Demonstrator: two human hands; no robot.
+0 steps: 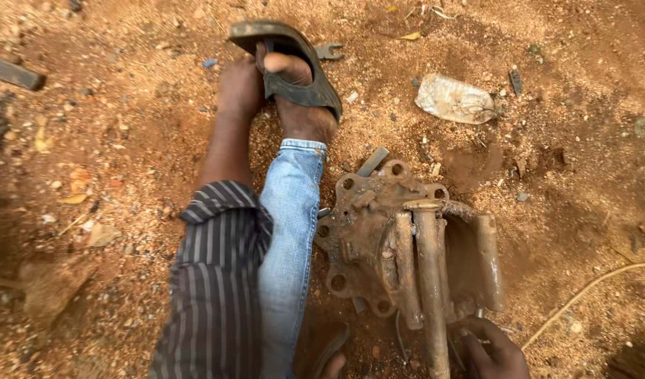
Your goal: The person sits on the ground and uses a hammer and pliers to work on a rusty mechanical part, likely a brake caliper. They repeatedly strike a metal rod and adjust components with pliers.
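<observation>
A rusty metal housing [368, 231] with bolt holes around its flange lies on the red dirt, and a long rusty shaft [429, 281] runs down its middle. My right hand [494, 347] is at the bottom edge, fingers curled on the lower end of this part beside the shaft. My left hand [238, 88], on a striped-sleeved arm, reaches forward to the ground beside my foot in a dark sandal [301, 70]. Its fingers are hidden against the foot and dirt. My leg in blue jeans [291, 224] lies between the arm and the housing.
An open-end spanner [328, 50] lies just beyond the sandal. A crumpled plastic wrapper [454, 100] sits at the upper right, a dark metal bar [13, 72] at the far left, a thin pale cord [589, 291] at the right. Small stones and leaves are scattered about.
</observation>
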